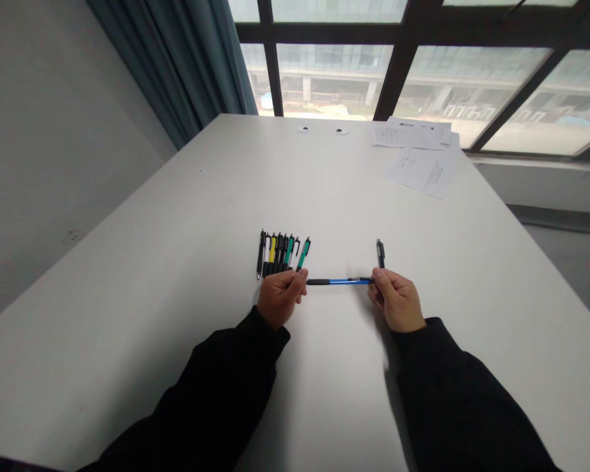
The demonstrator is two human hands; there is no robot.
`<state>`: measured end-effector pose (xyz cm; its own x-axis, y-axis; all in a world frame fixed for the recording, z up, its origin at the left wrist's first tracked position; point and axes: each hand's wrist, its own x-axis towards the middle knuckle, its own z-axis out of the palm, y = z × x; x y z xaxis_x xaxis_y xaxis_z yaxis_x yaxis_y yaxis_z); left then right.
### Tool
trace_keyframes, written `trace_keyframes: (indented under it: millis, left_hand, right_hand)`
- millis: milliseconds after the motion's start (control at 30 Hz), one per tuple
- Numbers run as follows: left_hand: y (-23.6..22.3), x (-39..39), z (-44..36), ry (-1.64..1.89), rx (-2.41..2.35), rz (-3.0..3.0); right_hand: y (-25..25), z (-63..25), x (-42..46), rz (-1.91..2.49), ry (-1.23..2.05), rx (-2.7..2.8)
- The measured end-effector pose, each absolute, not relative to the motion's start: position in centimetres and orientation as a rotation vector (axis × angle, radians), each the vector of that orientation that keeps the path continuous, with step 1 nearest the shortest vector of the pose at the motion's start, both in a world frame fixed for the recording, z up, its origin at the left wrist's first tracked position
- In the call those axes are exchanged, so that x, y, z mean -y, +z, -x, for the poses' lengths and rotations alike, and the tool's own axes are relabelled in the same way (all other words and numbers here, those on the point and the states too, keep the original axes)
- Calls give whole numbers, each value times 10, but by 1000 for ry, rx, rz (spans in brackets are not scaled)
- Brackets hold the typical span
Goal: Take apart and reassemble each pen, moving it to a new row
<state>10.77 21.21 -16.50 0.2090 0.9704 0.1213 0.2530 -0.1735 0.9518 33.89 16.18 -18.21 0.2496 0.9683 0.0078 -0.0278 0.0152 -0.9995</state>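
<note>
A blue pen (341,282) with a black grip stretches level between my two hands. My left hand (281,296) pinches its grip end, thumb on top. The clip end is pinched by my right hand (396,298). Just beyond my left hand lies a row of several pens (273,252), in black, white, yellow and green, partly hidden by that hand. A green pen (303,253) lies slanted at the row's right end. Behind my right fingers a black pen (381,252) points away from me, its lower part hidden by the hand.
The white table (177,262) reaches to the window. Loose printed papers (417,170) lie at its far right corner. Two small oval pieces (342,131) sit by the far edge. A blue curtain (177,59) hangs at the far left, beside a wall.
</note>
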Motion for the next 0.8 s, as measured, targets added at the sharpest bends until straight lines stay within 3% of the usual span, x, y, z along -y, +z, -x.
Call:
trace_keyframes:
  millis: [800]
  left_hand:
    - [-163,-214,-111,1071,-978,-1340]
  right_hand:
    - [-188,-341,-164,1148,1065,902]
